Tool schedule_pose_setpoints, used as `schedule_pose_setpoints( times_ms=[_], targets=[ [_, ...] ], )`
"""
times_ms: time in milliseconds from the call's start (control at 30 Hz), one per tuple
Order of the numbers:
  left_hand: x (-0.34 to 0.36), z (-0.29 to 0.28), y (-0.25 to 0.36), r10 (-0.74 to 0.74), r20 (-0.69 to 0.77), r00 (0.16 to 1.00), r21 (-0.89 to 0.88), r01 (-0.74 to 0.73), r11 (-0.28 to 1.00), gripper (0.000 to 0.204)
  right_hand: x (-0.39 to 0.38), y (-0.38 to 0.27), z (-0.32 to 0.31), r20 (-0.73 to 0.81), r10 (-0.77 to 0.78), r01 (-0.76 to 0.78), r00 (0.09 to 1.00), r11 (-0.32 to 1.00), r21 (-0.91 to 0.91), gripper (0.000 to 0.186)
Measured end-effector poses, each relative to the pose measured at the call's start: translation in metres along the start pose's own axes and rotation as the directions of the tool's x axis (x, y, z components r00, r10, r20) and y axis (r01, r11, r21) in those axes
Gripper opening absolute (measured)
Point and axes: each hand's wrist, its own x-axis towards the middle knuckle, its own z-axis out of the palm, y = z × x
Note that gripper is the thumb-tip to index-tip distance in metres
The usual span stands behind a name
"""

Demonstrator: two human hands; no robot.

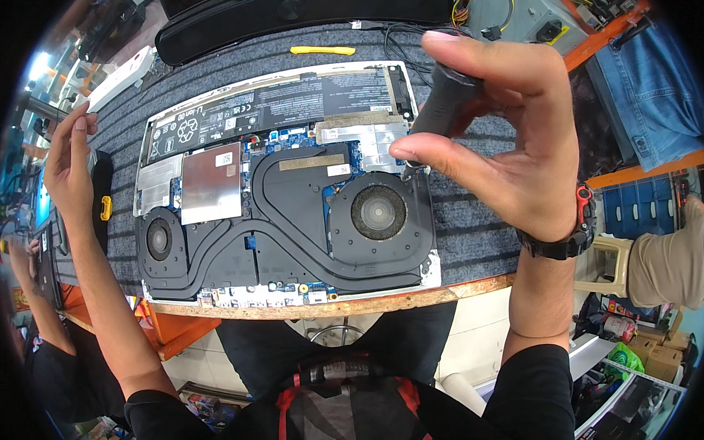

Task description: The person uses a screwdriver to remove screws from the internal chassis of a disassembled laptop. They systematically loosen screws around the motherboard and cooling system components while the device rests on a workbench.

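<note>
An opened laptop (291, 194) lies on the grey striped mat, its inside facing up. My right hand (518, 125) grips a screwdriver (447, 103) by its thick dark handle, between thumb and fingers. Its lower end points down near the upper right corner of the large fan (378, 211); whether it touches a screw I cannot make out. My left hand (69, 160) is raised left of the laptop, fingers loosely bent, with nothing visible in it. Across the laptop's far side runs a black battery (270, 108). A smaller fan (159, 238) sits at the near left, joined by dark heat pipes.
Beyond the laptop lie a yellow pry tool (322, 51) and a long black bar-shaped device (289, 20). Black cables (397, 47) run by the far right corner. The wooden table edge (349, 304) is close to me. Another person's hand (21, 259) is at far left.
</note>
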Motion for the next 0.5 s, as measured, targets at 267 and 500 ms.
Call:
schedule_pose_setpoints(
  times_ms=[267, 500],
  targets=[
    [0.000, -0.001, -0.003, 0.000, 0.001, 1.000, 0.010, 0.000, 1.000, 0.026, 0.003, 0.010, -0.013, 0.193, -0.024, -0.022, 0.981, 0.972, 0.233, 0.067],
    [0.001, 0.001, -0.004, -0.005, 0.004, 1.000, -0.089, 0.005, 0.996, 0.024, 0.009, -0.002, -0.005, 0.011, 0.073, -0.073, 0.997, 0.992, 0.098, 0.040]
  ],
)
